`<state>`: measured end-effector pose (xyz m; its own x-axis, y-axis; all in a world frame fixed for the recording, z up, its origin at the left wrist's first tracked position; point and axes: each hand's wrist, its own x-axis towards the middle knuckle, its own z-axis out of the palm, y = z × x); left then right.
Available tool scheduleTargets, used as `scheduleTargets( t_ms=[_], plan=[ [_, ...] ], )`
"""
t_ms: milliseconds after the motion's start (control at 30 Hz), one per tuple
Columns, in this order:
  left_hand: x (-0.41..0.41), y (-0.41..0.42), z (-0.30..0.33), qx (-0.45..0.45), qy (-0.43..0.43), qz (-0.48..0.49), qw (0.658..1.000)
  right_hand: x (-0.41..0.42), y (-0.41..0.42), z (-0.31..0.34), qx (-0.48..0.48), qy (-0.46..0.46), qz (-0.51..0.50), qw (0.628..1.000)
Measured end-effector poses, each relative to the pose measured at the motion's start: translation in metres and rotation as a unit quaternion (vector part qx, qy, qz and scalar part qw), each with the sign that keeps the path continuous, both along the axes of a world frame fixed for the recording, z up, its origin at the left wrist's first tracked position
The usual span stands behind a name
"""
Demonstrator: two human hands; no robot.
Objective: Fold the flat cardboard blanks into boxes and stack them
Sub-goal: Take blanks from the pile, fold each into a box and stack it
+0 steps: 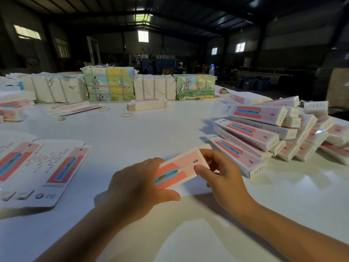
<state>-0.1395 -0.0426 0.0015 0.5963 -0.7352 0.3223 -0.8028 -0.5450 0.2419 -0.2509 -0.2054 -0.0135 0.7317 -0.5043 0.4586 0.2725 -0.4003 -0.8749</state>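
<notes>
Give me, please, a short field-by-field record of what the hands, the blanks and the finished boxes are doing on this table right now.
left hand: left hand grips the near end of the carton in hand
right hand: right hand pinches its far end
flat blanks: flat blanks lie at the person's left, unfolded
finished boxes: folded boxes stacked at the right, in slanting layers
far side: wrapped bundles in a row, water bottle behind
loose items: rubber bands on the white table
</notes>
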Motion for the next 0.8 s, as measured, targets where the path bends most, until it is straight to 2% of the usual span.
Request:
scheduleTargets(
  t_ms=[167,300,333,367,400,433,467,500,533,600,633,700,733,767,800],
  plan=[
    [-0.004,-0.004,-0.001,-0.003,0.005,0.017,1.0,0.002,-0.005,0.004,-0.001,0.006,0.024,1.0],
    [-0.002,-0.006,-0.001,-0.039,0.032,0.03,0.998,0.007,-0.01,0.013,-0.11,0.015,-0.129,0.985],
    [-0.002,-0.005,-0.001,-0.048,0.038,0.035,0.998,0.009,-0.012,0.018,-0.102,0.025,-0.15,0.983],
    [-0.002,-0.006,-0.001,-0.052,0.042,0.04,0.997,0.012,-0.016,0.022,-0.041,0.042,-0.133,0.989],
    [-0.003,-0.006,-0.001,-0.05,0.046,0.043,0.997,0.015,-0.017,0.027,0.065,0.054,-0.079,0.993],
    [-0.004,-0.006,0.0,-0.045,0.054,0.043,0.997,0.019,-0.016,0.031,0.196,0.059,0.007,0.979],
    [-0.004,-0.006,0.0,-0.041,0.067,0.039,0.996,0.023,-0.014,0.034,0.314,0.067,0.095,0.942],
    [-0.005,-0.005,0.0,-0.038,0.079,0.035,0.996,0.027,-0.011,0.034,0.384,0.066,0.147,0.909],
    [-0.005,-0.004,0.001,-0.036,0.087,0.033,0.995,0.031,-0.008,0.031,0.393,0.059,0.163,0.903],
    [-0.003,-0.001,0.003,-0.036,0.087,0.031,0.995,0.037,-0.005,0.02,0.331,0.017,0.143,0.933],
    [-0.003,0.0,0.003,-0.036,0.083,0.03,0.996,0.037,-0.004,0.017,0.269,-0.007,0.133,0.954],
    [-0.003,0.001,0.004,-0.036,0.074,0.03,0.996,0.034,-0.005,0.013,0.029,-0.038,0.062,0.997],
    [-0.004,0.002,0.004,-0.033,0.068,0.033,0.997,0.031,-0.006,0.011,-0.112,-0.036,0.01,0.993],
    [-0.004,0.002,0.004,-0.027,0.06,0.037,0.997,0.029,-0.007,0.01,-0.223,-0.025,-0.03,0.974],
    [-0.004,0.002,0.004,-0.02,0.052,0.038,0.998,0.028,-0.01,0.009,-0.291,0.001,-0.046,0.956]
  ],
)
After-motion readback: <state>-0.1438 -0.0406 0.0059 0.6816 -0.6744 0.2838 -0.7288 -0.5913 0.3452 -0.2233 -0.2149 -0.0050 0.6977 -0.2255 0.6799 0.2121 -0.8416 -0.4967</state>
